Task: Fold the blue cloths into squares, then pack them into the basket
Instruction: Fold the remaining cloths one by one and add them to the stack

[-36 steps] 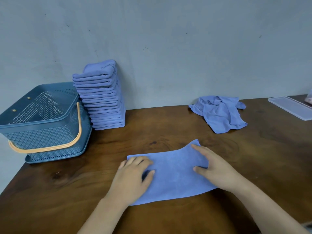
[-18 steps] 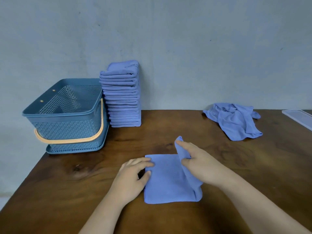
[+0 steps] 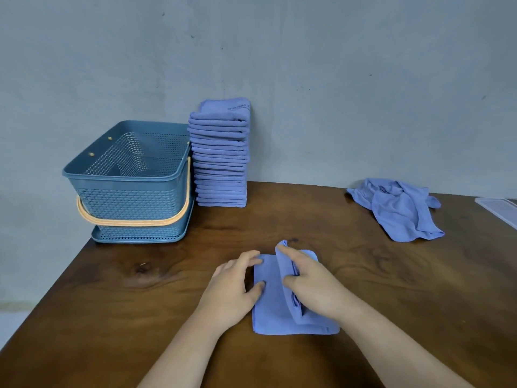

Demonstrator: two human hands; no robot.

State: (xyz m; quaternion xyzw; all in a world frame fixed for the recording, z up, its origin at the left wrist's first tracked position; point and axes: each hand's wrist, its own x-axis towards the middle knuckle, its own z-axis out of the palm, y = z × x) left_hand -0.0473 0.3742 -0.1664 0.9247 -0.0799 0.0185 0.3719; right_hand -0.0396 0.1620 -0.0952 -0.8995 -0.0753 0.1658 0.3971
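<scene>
left hand (image 3: 233,287) flat, fingers spread, pinning blue cloth (image 3: 270,312) | right hand (image 3: 310,284) pinching raised fold, palm down

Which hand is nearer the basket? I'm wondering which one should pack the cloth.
Left. The left hand lies on the cloth's basket-side edge; the right hand is farther from the basket.

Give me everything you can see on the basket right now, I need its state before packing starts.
The basket is blue-grey plastic with perforated lattice walls, a solid rim and a peach handle folded down around its front. It stands upright on a matching perforated tray at the table's far left corner, near the wall. What shows of its inside holds no cloths. The stack of folded cloths stands close beside its right side; contact is unclear. Neither hand touches it.
</scene>
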